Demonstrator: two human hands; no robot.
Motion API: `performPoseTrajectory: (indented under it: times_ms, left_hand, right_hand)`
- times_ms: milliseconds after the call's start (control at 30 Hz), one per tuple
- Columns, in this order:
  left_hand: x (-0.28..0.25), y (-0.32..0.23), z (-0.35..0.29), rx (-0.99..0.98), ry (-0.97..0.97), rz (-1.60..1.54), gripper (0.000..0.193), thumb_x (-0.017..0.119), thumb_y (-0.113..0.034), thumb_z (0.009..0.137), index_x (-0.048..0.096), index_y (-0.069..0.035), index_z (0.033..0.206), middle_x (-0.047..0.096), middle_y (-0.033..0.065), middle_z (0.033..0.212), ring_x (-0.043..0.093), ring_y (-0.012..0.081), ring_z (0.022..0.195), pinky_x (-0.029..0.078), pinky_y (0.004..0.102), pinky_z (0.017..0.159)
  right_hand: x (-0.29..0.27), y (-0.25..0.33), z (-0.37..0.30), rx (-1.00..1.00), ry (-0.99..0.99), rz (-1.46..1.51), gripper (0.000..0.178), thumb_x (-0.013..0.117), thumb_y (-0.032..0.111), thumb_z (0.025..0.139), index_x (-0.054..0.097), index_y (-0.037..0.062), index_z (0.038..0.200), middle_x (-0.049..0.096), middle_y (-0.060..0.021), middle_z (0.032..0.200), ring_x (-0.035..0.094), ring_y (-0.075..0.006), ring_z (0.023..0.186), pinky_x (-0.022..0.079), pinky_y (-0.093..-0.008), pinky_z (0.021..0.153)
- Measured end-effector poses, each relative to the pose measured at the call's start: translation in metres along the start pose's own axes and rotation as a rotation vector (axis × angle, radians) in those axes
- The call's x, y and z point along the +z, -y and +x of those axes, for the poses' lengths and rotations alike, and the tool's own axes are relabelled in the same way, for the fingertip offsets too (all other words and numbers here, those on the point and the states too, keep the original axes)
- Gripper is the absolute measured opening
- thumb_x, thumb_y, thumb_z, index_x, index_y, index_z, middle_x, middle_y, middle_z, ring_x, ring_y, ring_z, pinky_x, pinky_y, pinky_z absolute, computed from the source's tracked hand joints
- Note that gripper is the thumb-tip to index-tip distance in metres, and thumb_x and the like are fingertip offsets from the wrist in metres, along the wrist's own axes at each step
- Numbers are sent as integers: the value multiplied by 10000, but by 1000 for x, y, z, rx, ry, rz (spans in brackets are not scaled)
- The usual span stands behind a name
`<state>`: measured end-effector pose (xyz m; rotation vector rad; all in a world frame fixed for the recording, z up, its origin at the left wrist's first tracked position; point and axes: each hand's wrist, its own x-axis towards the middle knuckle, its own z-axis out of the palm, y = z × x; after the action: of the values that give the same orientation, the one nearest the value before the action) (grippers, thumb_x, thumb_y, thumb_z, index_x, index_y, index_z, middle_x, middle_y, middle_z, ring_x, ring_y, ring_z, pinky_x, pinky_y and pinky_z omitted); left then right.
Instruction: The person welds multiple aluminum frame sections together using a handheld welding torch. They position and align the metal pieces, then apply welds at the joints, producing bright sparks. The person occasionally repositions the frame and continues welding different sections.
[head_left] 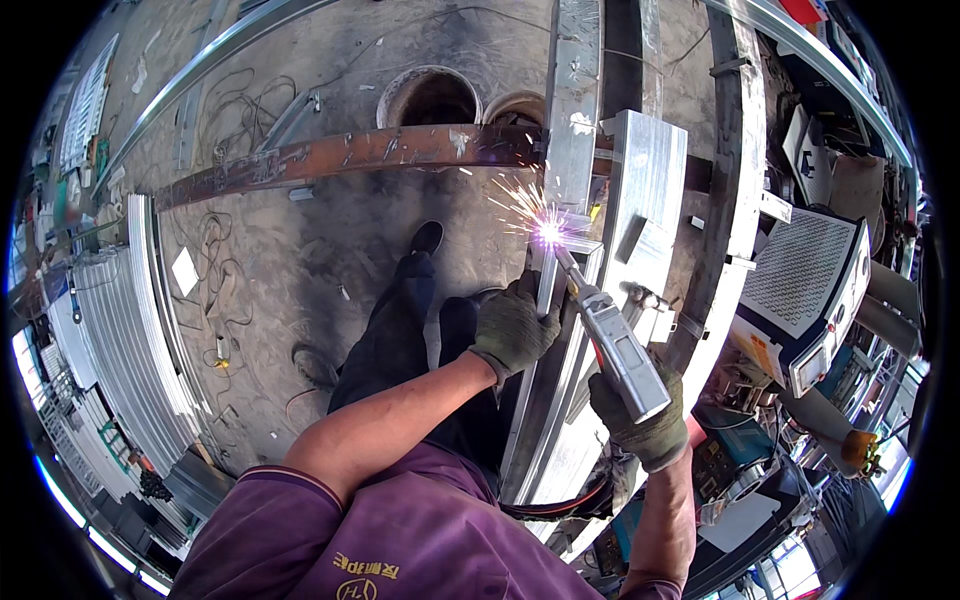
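Observation:
My right hand [640, 412], in a dark green work glove, is wrapped round a silver handheld welding gun [622, 345]. The gun's nozzle points up and away to a bright violet-white weld spot [549, 232], where orange sparks fly mostly up and left. My left hand [513, 328], gloved alike, closes on a narrow grey metal tube [546, 285] just below that spot; some of its fingers are hidden. The tube's far end meets a wide galvanized beam [574, 120] at the glare, which hides the joint itself.
A rusty beam [350, 152] crosses ahead, with two round buckets [385, 112] behind it. To the right stand a pale rail [738, 150] and a white perforated-panel machine [805, 270]. Stacked metal profiles [125, 315] lie left. Loose cable [215, 262] coils on the floor.

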<state>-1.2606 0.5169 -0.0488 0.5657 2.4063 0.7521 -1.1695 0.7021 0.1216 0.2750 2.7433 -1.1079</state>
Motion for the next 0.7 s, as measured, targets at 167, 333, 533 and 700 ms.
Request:
performPoseTrajectory:
  times_ms: [167, 333, 533, 700]
  left_hand:
    - [-3, -3, 1, 1, -11, 18, 652, 617, -509, 1023, 635, 56, 1347, 750, 234, 1080, 762, 370, 966, 608, 497, 853]
    - [-10, -6, 3, -1, 47, -79, 698, 612, -512, 1018, 615, 78, 1392, 749, 248, 1124, 764, 376, 986, 614, 495, 874]
    - [-1, 1, 3, -27, 74, -45, 745, 606, -518, 1002, 595, 90, 1431, 742, 253, 1158, 762, 381, 1011, 613, 497, 902]
    - [3, 2, 1, -36, 75, 4, 738, 606, -519, 1000, 594, 84, 1427, 738, 246, 1170, 758, 378, 1020, 611, 496, 906]
  right_hand:
    - [-1, 0, -3, 24, 21, -14, 253, 849, 224, 888, 771, 65, 1069, 745, -134, 873, 773, -332, 708, 628, -419, 627]
    - [-2, 1, -3, 26, 22, -12, 266, 856, 233, 885, 766, 67, 1073, 742, -128, 869, 771, -332, 702, 627, -414, 628]
    - [-3, 5, -6, 143, 26, 76, 264, 855, 230, 891, 761, 63, 1071, 738, -126, 864, 773, -325, 714, 627, -412, 636]
    - [-1, 1, -8, 78, 19, 28, 266, 855, 221, 891, 756, 51, 1070, 742, -123, 857, 776, -317, 716, 626, -408, 638]
